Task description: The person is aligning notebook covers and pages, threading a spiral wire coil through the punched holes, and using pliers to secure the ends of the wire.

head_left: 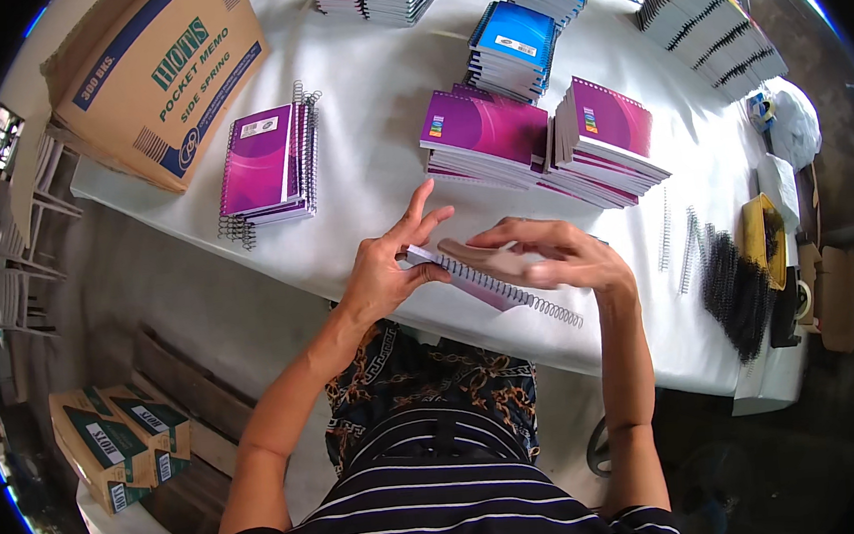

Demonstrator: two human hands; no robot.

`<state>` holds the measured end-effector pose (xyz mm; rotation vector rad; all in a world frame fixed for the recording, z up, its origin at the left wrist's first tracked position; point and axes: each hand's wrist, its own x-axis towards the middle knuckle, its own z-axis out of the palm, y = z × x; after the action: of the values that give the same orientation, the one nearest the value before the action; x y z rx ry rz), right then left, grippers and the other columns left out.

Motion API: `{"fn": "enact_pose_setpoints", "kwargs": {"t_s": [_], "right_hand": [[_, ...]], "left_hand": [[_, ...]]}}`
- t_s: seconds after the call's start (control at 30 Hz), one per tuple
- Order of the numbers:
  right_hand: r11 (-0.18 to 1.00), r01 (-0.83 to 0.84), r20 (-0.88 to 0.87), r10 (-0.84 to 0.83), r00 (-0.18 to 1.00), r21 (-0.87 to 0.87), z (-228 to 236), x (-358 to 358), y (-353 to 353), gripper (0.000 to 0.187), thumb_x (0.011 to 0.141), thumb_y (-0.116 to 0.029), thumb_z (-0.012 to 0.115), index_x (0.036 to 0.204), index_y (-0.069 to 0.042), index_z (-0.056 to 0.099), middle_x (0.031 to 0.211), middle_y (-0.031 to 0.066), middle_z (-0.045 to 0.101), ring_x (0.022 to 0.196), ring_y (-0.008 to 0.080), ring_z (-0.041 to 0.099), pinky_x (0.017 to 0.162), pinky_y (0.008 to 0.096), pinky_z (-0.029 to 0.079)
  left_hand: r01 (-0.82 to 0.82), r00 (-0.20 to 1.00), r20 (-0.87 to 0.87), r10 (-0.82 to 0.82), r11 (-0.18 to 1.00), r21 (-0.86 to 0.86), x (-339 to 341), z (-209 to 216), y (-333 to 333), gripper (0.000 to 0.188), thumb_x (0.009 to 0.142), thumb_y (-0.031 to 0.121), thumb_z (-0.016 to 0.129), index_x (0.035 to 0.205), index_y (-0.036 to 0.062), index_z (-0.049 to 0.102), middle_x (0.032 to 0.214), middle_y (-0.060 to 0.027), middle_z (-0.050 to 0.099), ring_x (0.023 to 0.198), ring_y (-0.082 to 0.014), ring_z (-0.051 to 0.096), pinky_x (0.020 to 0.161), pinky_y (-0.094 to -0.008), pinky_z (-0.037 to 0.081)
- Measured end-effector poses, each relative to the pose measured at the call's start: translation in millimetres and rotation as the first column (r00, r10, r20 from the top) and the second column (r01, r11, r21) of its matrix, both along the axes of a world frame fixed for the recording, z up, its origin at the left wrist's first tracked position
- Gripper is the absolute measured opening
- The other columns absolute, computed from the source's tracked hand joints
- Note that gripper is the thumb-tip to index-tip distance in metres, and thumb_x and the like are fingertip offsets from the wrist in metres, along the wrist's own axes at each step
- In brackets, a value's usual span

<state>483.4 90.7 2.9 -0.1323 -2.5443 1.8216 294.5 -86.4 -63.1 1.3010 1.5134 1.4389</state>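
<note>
At the table's near edge my left hand (379, 271) pinches one end of a small notebook (477, 289), its thumb below and some fingers raised. A wire spiral coil (557, 311) runs along the notebook's edge, and its free end sticks out past the pages to the right. My right hand (561, 254) is over the coil and notebook with its fingers stretched out, partly blurred. It seems to touch the coil, but the contact is hidden. Beyond my hands sit stacks of purple notebooks (488, 127), (616, 122).
Purple notebooks with protruding coils (261, 165) lie at left beside a large cardboard box (167, 82). Blue notebooks (514, 39) stand farther back. Loose black coils (735, 288) and a yellow basket (764, 240) are at right. Small cartons (120, 442) sit at lower left.
</note>
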Motion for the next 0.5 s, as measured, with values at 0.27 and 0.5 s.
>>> {"fn": "enact_pose_setpoints", "kwargs": {"t_s": [0.27,0.5], "right_hand": [[0.978,-0.022,0.024,0.017,1.0,0.208,6,-14,-7,0.062,0.085,-0.041,0.069,0.128,0.002,0.062,0.114,0.0173,0.066,0.104,0.0305,0.063,0.088,0.0411,0.051],[0.993,0.018,0.012,-0.019,1.0,0.118,13,-18,-12,0.061,0.086,-0.046,0.071,0.126,-0.001,0.064,0.107,0.0181,0.066,0.099,0.0304,0.064,0.084,0.0418,0.05]], "left_hand": [[0.008,0.996,0.087,-0.009,1.0,0.015,2,-2,2,0.114,0.071,-0.001,0.082,0.159,0.0174,0.012,0.151,-0.0166,0.044,0.131,-0.0292,0.051,0.105,-0.0389,0.05],[0.021,0.992,0.12,-0.023,1.0,0.012,1,-2,1,0.121,0.069,-0.002,0.084,0.159,0.0231,0.007,0.158,-0.0196,0.029,0.132,-0.0303,0.05,0.1,-0.0371,0.053]]}}
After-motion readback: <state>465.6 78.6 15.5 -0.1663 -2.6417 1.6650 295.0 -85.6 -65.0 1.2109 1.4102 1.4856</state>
